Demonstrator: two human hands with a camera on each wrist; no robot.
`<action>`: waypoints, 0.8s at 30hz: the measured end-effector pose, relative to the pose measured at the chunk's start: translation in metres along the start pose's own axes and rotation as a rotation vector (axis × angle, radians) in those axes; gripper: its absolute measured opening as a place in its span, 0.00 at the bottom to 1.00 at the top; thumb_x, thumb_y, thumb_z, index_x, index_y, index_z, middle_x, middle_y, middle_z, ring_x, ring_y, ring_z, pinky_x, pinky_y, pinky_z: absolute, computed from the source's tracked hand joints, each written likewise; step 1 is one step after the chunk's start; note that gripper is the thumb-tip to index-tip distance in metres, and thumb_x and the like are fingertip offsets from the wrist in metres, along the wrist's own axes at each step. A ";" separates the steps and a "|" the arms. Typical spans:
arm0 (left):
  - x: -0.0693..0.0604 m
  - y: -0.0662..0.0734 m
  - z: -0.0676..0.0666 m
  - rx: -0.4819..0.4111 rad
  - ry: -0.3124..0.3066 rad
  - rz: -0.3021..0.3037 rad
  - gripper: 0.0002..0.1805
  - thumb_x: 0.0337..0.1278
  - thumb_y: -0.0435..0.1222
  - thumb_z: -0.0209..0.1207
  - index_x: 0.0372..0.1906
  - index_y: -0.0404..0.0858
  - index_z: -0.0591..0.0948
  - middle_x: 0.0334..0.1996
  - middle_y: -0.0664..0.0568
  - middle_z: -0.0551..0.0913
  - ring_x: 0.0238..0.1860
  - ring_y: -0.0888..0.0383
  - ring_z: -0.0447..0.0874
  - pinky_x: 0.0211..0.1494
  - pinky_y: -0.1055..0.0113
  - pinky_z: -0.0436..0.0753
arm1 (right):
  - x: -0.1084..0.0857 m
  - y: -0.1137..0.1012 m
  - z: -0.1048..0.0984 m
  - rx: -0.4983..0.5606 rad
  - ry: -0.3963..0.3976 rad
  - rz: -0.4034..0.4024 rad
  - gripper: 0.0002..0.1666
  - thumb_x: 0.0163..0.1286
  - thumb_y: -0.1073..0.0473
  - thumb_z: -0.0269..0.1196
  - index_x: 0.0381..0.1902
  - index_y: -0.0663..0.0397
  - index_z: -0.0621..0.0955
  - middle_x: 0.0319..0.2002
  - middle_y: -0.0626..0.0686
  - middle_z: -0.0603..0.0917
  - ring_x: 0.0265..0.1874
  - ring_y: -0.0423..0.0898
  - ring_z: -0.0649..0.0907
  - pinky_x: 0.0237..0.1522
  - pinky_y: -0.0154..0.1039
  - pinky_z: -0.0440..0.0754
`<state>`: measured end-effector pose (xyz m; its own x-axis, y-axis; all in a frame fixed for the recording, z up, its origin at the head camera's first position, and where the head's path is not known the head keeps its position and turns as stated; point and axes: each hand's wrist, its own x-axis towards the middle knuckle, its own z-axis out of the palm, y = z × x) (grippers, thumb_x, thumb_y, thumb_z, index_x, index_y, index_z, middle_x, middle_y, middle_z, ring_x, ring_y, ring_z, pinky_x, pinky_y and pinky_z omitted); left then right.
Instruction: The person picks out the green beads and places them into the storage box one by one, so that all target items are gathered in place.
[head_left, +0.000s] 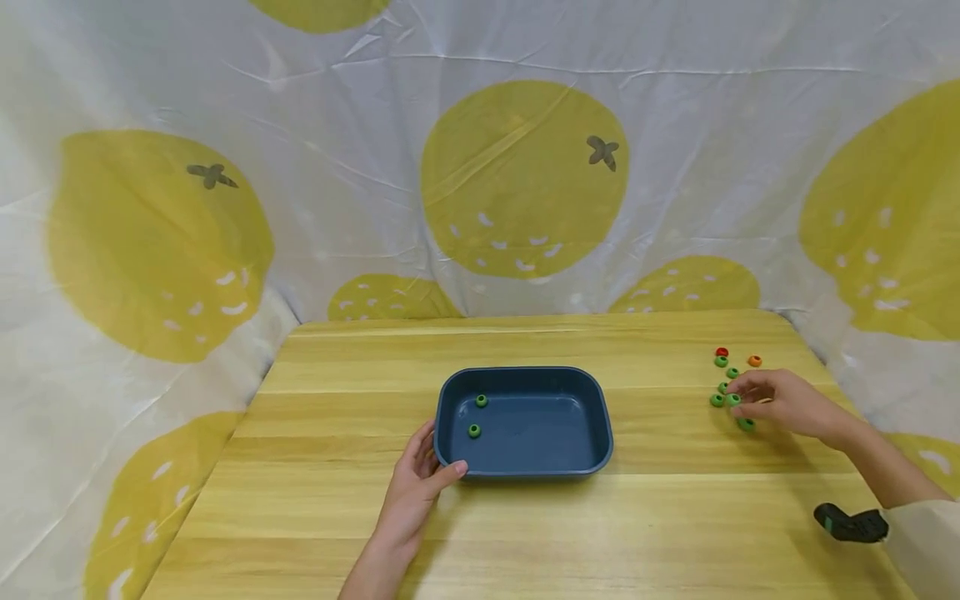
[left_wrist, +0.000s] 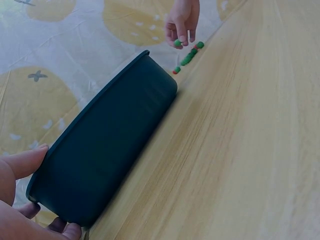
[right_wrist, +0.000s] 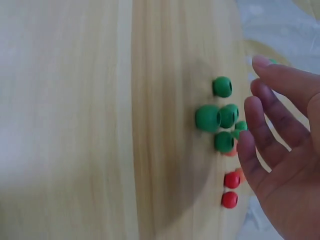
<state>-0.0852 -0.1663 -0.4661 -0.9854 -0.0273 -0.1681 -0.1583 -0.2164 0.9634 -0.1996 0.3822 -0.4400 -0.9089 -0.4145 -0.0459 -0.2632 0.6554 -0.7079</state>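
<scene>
Right hand point(head_left: 789, 405): fingers pinching a green bead point(head_left: 733, 400)
Blue tray point(head_left: 536, 440): lying at nine o'clock from them, long axis running nine-to-three
Left hand point(head_left: 412, 490): gripping the tray's eight o'clock corner
Loose beads point(head_left: 717, 401): lying nearer the right hand

Tray: dark blue-green rectangular tray with smooth walls and rounded corners point(left_wrist: 107, 135), its outer wall facing the viewer.
Left hand point(left_wrist: 17, 220): at the tray's near left end, thumb at the rim, fingertips at the lower edge.
Right hand point(left_wrist: 183, 19): far, beyond the tray, pinching a small round green bead point(left_wrist: 178, 43).
Loose beads: row of small round green and red beads point(left_wrist: 188, 59), near the right hand.
Table: pale wood-grain tabletop point(left_wrist: 240, 125), extending right.
Backdrop: whitish cloth with large yellow fruit shapes point(left_wrist: 85, 55), left and far.
</scene>
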 end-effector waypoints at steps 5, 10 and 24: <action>0.001 0.000 0.000 -0.001 -0.002 0.005 0.46 0.60 0.25 0.69 0.80 0.38 0.60 0.74 0.40 0.66 0.71 0.43 0.66 0.61 0.70 0.76 | 0.012 -0.015 0.001 0.092 -0.021 0.030 0.17 0.73 0.61 0.68 0.54 0.66 0.81 0.45 0.57 0.84 0.42 0.43 0.84 0.41 0.42 0.85; 0.000 0.001 0.000 -0.007 -0.001 -0.002 0.47 0.58 0.25 0.70 0.80 0.38 0.60 0.74 0.41 0.65 0.71 0.43 0.66 0.61 0.70 0.76 | 0.027 -0.027 0.006 0.150 -0.065 0.039 0.20 0.73 0.61 0.68 0.57 0.68 0.79 0.49 0.61 0.82 0.45 0.50 0.84 0.44 0.45 0.86; 0.000 0.001 0.001 -0.012 -0.003 -0.010 0.46 0.60 0.25 0.69 0.80 0.39 0.60 0.75 0.42 0.65 0.72 0.44 0.66 0.61 0.70 0.76 | 0.055 -0.050 0.018 0.156 -0.108 -0.001 0.16 0.73 0.65 0.66 0.55 0.67 0.80 0.51 0.64 0.82 0.49 0.59 0.83 0.42 0.49 0.85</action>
<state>-0.0857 -0.1656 -0.4649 -0.9839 -0.0223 -0.1775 -0.1679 -0.2283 0.9590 -0.2308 0.3149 -0.4199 -0.8665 -0.4860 -0.1140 -0.2034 0.5523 -0.8085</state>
